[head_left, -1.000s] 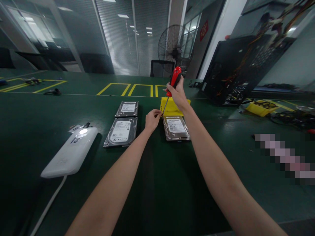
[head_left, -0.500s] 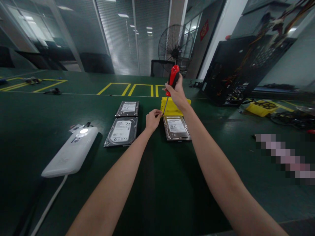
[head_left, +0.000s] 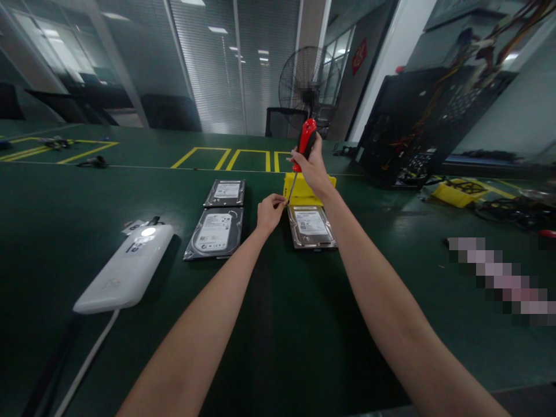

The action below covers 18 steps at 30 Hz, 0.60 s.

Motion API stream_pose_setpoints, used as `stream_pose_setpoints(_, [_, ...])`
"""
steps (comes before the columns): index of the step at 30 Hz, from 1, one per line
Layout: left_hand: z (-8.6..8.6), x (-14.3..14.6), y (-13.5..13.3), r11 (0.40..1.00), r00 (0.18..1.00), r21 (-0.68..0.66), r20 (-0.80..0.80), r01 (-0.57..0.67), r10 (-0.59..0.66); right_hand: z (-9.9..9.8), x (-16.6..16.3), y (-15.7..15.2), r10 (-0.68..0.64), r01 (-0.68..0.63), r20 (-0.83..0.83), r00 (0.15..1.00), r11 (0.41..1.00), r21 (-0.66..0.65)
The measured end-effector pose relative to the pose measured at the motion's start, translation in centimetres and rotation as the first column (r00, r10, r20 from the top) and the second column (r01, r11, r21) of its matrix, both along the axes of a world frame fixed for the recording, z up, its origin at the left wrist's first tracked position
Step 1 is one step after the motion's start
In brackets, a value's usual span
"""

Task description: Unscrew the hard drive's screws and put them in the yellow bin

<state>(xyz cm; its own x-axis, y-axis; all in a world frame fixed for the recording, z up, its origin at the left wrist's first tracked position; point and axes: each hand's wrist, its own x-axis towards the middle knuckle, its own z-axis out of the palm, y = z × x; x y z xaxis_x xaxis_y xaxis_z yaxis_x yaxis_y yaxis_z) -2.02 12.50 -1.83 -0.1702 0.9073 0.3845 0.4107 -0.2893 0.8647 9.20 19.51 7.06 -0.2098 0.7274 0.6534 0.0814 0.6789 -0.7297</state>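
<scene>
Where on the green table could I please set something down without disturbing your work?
Bare table shows between the right forearm and the pixelated strip, and behind the white device, left of two hard drives. It is crowded at the yellow block, where the left hand, screwdriver and third drive cluster, and at far right around the computer case and cables.

a white slab-like device (head_left: 124,269) with a bright spot near its far end lies on the left of the green counter (head_left: 278,359), a pale cable (head_left: 90,355) running from its near end. yellow tape outlines (head_left: 249,151) mark the counter's far part. on the right is a black computer case (head_left: 403,127), and near it a yellow holder (head_left: 456,194) and tangled dark cables (head_left: 516,213). behind the counter are a round fan (head_left: 293,75), a dark chair back (head_left: 280,123) and pale blinds (head_left: 208,87).
</scene>
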Motion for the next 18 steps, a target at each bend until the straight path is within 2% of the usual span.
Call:
stream_pose_setpoints(7, [0.08, 0.03, 0.05, 1.000, 1.000, -0.013, -0.003, -0.001, 0.001, -0.21, 0.17, 0.65, 0.075, -0.075, -0.022, 0.997, 0.997, 0.017])
stream_pose_setpoints(13, [0.13, 0.03, -0.02, 1.000, 1.000, -0.013, -0.012, -0.008, 0.008, -0.44, 0.08, 0.85, 0.127, -0.123, -0.040, 0.991, 0.988, 0.091])
stream_pose_setpoints(18, [0.13, 0.01, -0.09, 1.000, 1.000, -0.004, -0.013, -0.005, 0.004, -0.48, 0.05, 0.72, 0.112, -0.109, -0.022, 0.993, 0.988, 0.107])
